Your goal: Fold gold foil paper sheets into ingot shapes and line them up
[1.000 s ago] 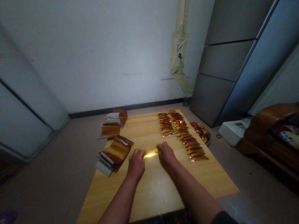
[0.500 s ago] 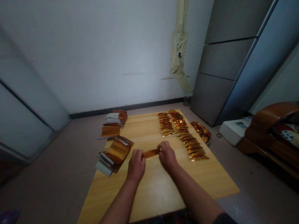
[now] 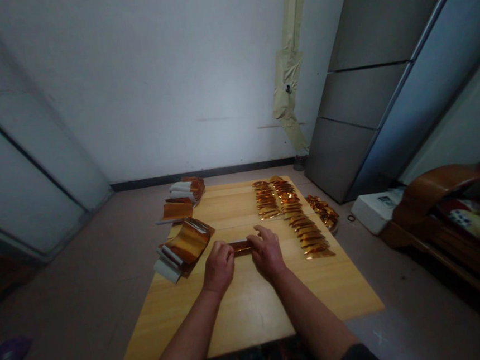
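Observation:
A folded strip of gold foil paper [image 3: 241, 248] lies crosswise on the wooden board between my hands. My left hand [image 3: 219, 264] is closed on its left end, fingers curled. At the right end, my right hand [image 3: 267, 251] holds the strip low with thumb and fingers, while one or more other fingers are raised. The fingertips partly hide both ends. Left of my left hand lies a stack of gold foil sheets [image 3: 189, 241] with pale backing. Rows of folded gold foil pieces [image 3: 311, 235] stand to the right of my right hand.
The wooden board [image 3: 251, 302] has more foil sheets [image 3: 187, 191] at its far left edge. A heap of folded gold pieces [image 3: 324, 212] sits beyond the right edge. A fridge [image 3: 354, 97] and a wooden seat [image 3: 448, 212] stand at right, with a white box [image 3: 375, 212] between them.
The strip now looks darker and flatter, with straight edges. My right hand has loosened from a fist, lifting some fingers. My left hand has hardly moved.

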Demonstrator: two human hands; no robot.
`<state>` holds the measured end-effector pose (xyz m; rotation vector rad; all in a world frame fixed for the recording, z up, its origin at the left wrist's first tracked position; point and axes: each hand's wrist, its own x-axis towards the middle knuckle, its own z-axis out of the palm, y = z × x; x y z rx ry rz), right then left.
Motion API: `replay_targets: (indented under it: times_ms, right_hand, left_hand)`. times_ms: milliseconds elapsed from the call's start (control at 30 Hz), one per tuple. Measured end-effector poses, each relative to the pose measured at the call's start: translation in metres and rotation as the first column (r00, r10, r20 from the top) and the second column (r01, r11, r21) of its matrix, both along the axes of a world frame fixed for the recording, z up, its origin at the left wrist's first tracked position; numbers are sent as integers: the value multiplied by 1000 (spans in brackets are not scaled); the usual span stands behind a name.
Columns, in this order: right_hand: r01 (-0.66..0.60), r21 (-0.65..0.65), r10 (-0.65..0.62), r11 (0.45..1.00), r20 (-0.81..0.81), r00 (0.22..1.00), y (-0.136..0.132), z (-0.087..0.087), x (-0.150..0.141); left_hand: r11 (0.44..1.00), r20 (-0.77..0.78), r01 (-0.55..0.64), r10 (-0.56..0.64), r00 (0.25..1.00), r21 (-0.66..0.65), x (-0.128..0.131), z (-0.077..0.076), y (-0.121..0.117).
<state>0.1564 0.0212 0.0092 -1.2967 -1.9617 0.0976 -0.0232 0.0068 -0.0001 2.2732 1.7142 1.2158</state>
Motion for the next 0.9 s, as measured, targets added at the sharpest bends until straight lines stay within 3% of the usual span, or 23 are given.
replay_targets:
  times_ms: [167,367,667,900]
  right_hand:
    - [-110,47,104,993,122,987,-8,6,0]
    - [-50,-150,73,987,145,987,-4,4,3]
    - [-63,-325,87,944,59,994,-1,13,13]
    - [37,-367,-3,930,94,996,11,10,6]
  left_hand:
    - [999,-110,13,-17,994,-36,-1,3,0]
    - [990,-221,-50,20,975,-133,-1,7,-2]
    - [981,-42,-1,-7,999,-193,-3,3,3]
    - [960,-58,-46,31,998,-277,-3,5,8]
